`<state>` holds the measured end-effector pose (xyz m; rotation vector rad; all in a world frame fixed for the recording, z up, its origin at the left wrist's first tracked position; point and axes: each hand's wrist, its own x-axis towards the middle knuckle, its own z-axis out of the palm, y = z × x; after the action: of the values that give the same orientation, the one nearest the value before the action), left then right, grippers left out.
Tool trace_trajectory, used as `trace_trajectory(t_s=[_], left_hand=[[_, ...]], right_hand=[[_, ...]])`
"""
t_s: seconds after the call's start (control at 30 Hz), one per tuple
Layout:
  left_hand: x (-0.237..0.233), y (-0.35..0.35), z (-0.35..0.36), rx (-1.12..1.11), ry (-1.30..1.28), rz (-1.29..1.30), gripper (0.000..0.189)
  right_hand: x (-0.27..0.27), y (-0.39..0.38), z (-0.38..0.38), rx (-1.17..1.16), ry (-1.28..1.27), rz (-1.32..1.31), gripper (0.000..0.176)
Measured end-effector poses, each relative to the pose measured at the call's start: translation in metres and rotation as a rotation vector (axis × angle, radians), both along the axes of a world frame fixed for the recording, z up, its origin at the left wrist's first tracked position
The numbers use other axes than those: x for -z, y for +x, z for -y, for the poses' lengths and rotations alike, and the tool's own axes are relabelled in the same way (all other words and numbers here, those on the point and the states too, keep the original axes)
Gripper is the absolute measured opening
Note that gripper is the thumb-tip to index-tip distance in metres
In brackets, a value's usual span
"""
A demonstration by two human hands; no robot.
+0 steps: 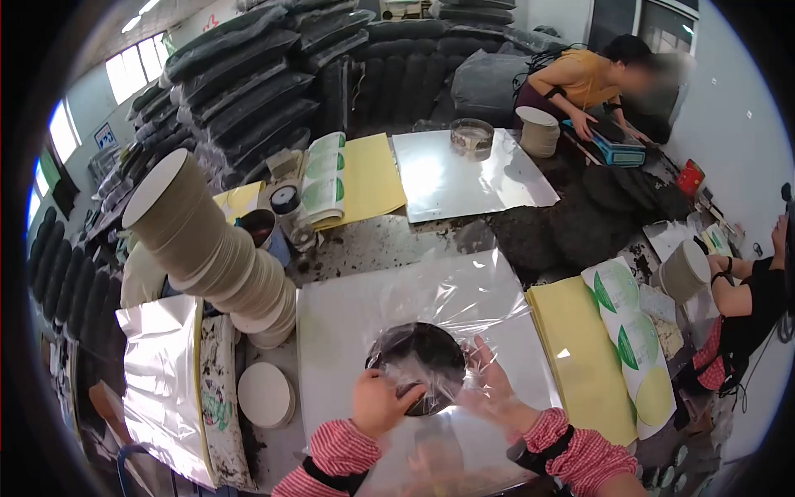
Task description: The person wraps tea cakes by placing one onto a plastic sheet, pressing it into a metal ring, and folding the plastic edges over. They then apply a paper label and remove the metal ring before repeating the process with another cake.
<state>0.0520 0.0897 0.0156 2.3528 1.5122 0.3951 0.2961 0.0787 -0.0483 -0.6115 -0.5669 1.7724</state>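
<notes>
A dark round disc (pixel 431 352) lies on a shiny silvery sheet (pixel 339 331) in front of me, with clear plastic film (pixel 447 298) drawn over it and spread out behind. My left hand (pixel 379 403) is at the disc's near left edge, its fingers curled and its thumb pressing gathered film against the disc. At the right edge, my right hand (pixel 495 385) has bunched film between thumb and fingers, with the fingertips pointing up. The film's glare partly hides the fingers.
Tall stacks of pale round cards (pixel 236 273) stand at left. Yellow sheets (pixel 571 348) and green-white printed paper (pixel 633 340) lie at right. Dark discs (pixel 571 232) pile up at the back right. One person (pixel 580 79) works across the table, another (pixel 745 290) at far right.
</notes>
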Motion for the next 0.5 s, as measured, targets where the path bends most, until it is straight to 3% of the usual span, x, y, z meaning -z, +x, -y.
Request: trace_trajectory(t_s=[0.07,0.1,0.13,0.2,0.23,0.27,0.33,0.37,0.4,0.43,0.47,0.5], left_hand=[[-0.009,0.012,0.000,-0.021,0.068,0.084,0.055],[-0.013,0.014,-0.001,-0.021,-0.023,0.000,0.056],[-0.016,0.016,-0.003,-0.025,-0.108,-0.081,0.059],[-0.017,0.013,-0.001,-0.059,-0.134,0.047,0.065],[-0.018,0.010,0.001,-0.091,-0.160,0.174,0.073],[-0.018,0.003,0.006,-0.085,-0.140,0.164,0.073],[-0.023,-0.012,0.012,-0.139,0.378,0.416,0.097],[-0.024,-0.016,0.005,-0.243,0.279,0.654,0.116],[-0.028,-0.010,-0.002,-0.241,0.270,0.652,0.116],[-0.032,0.003,-0.010,-0.092,0.069,0.895,0.118],[-0.031,0.014,-0.013,0.062,-0.132,1.135,0.119],[-0.026,0.021,-0.011,0.079,0.040,0.867,0.107]], right_hand=[[-0.021,-0.009,-0.010,0.076,0.104,0.243,0.111],[-0.070,-0.026,-0.011,0.084,0.030,0.260,0.098],[-0.063,-0.039,-0.014,0.084,0.030,0.259,0.098],[-0.047,-0.054,-0.021,0.435,0.563,1.096,0.091],[-0.071,-0.056,-0.020,0.407,0.697,1.210,0.086],[-0.084,-0.054,-0.013,0.363,0.762,1.138,0.073],[-0.063,-0.052,-0.020,0.264,0.928,1.393,0.062],[-0.059,-0.054,-0.022,0.280,0.921,1.389,0.062],[-0.068,-0.056,-0.020,0.244,0.911,1.551,0.059],[-0.075,-0.056,-0.016,0.193,0.901,1.715,0.057],[-0.077,-0.053,-0.013,0.176,0.903,1.721,0.057],[-0.080,-0.048,-0.015,0.098,0.926,1.710,0.053]])
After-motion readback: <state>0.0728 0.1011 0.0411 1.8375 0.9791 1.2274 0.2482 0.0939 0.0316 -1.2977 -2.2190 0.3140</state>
